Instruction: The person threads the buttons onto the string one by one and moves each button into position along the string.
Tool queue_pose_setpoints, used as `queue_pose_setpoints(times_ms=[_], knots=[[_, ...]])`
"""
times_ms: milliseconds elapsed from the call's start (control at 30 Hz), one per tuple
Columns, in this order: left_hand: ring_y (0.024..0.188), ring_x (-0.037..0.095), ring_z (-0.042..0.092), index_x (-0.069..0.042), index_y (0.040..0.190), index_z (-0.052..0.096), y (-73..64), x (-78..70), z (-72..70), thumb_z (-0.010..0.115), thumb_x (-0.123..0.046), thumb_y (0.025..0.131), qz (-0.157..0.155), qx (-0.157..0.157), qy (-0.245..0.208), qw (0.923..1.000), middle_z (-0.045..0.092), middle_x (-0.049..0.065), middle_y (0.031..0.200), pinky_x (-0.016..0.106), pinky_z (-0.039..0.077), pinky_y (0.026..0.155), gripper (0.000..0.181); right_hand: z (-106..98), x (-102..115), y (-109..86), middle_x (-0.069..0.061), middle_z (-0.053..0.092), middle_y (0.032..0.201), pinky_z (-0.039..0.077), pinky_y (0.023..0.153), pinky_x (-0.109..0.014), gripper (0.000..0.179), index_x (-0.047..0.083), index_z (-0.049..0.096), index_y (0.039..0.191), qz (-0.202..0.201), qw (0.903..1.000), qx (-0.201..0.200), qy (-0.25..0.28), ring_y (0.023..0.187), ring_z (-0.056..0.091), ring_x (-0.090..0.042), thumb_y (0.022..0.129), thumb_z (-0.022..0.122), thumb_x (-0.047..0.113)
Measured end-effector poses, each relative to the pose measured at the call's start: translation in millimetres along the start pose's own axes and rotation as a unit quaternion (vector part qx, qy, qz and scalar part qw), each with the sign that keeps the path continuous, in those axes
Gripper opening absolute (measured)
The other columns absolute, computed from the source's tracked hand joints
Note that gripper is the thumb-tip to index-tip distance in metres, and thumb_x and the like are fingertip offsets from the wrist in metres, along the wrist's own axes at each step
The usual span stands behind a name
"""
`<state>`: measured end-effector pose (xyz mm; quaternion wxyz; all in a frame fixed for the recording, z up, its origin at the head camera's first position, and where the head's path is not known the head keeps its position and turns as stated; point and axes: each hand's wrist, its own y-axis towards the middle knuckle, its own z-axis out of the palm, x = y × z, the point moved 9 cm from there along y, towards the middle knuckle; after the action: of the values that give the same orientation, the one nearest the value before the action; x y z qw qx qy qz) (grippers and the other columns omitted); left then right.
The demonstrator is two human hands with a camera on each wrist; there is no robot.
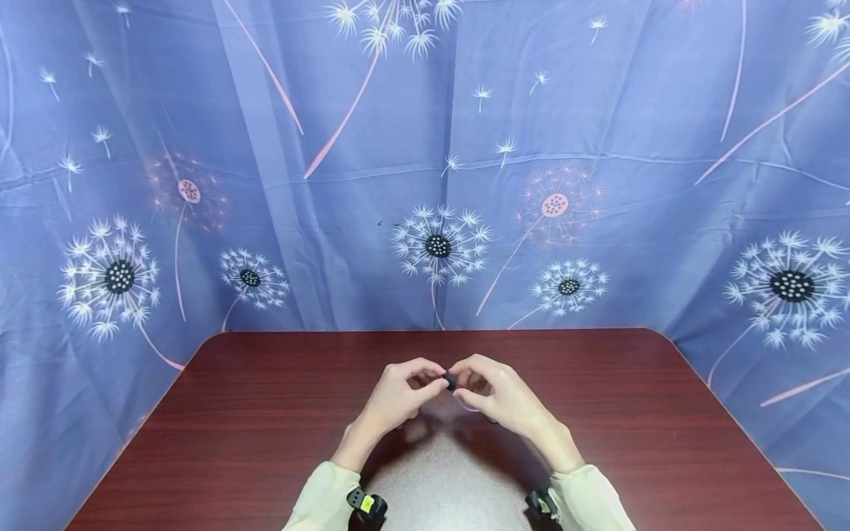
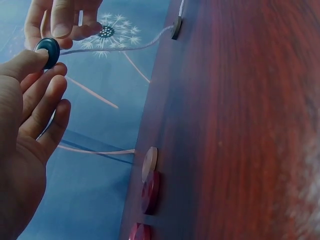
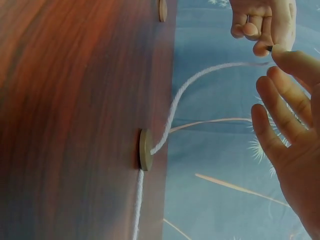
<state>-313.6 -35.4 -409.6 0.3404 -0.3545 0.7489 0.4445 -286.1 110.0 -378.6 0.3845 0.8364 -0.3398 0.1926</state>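
Note:
My left hand [image 1: 396, 394] pinches a small dark round button [image 2: 48, 53] between thumb and fingertip, above the tabletop. Opposite it, my right hand [image 1: 505, 394] brings its thumb and index finger close to the same button; whether they grip it is hidden. The right hand's other fingers [image 3: 287, 107] are spread apart in the right wrist view. A white cord [image 3: 187, 87] runs from beside the dark button through a brown disc-shaped button [image 3: 145, 150] low by the table. Whether the cord passes through the dark button I cannot tell.
On the reddish-brown table [image 1: 265, 413], the left wrist view shows a tan disc [image 2: 150, 164], a dark red button [image 2: 151, 193] and another red piece [image 2: 140, 232]. A blue dandelion-print curtain [image 1: 345, 243] hangs behind and at both sides. Dark cameras [image 1: 368, 507] are strapped at the wrists.

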Motion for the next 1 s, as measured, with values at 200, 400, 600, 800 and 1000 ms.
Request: queue_pose_setpoints(times_ms=[200,400,600,800,1000], knots=[[0.069,0.007,0.065,-0.026,0.098,0.073,-1.7,2.7,2.8,0.074,-0.028,0.09,-0.024,0.013,-0.011,0.9996,0.074,-0.007,0.084,0.021,0.048,0.049,0.009,1.3,1.9,-1.4,0.01,0.062,0.084,0.055,0.065,-0.026,0.031,0.017,0.066,0.112,-0.007,0.9999,-0.005,-0.007,0.073,0.06,-0.002,0.084,0.079,0.011],[0.063,0.022,0.064,-0.022,0.1,0.074,-3.2,6.6,4.0,0.074,-0.026,0.09,-0.045,0.016,-0.022,0.9986,0.074,0.001,0.084,0.018,0.04,0.041,0.01,2.3,4.7,-2.2,0.012,0.061,0.084,0.055,0.067,-0.023,0.033,0.017,0.067,0.115,-0.024,0.9992,-0.004,-0.03,0.073,0.059,0.001,0.085,0.078,0.012],[0.059,0.025,0.062,-0.023,0.099,0.075,-3.6,8.3,4.9,0.074,-0.026,0.09,-0.055,0.018,-0.027,0.9979,0.075,0.006,0.085,0.018,0.038,0.039,0.01,2.9,5.4,-2.1,0.013,0.061,0.084,0.055,0.068,-0.023,0.032,0.016,0.067,0.116,-0.026,0.9987,0.002,-0.043,0.074,0.058,0.002,0.086,0.077,0.014],[0.056,0.014,0.058,-0.023,0.094,0.076,-2.0,5.8,3.8,0.074,-0.028,0.09,-0.043,0.008,-0.016,0.9989,0.075,0.011,0.084,0.019,0.038,0.039,0.006,1.7,5.3,-1.4,0.013,0.062,0.083,0.055,0.069,-0.022,0.03,0.016,0.067,0.114,-0.025,0.9982,-0.001,-0.054,0.074,0.059,0.002,0.086,0.077,0.016],[0.058,0.014,0.06,-0.025,0.091,0.074,-1.4,3.0,2.3,0.071,-0.028,0.092,-0.029,0.01,0.009,0.9995,0.074,0.01,0.081,0.02,0.04,0.039,0.004,0.1,2.6,-0.6,0.012,0.062,0.081,0.056,0.069,-0.023,0.029,0.014,0.067,0.113,-0.019,0.9982,-0.004,-0.057,0.073,0.059,0.001,0.086,0.077,0.016]])
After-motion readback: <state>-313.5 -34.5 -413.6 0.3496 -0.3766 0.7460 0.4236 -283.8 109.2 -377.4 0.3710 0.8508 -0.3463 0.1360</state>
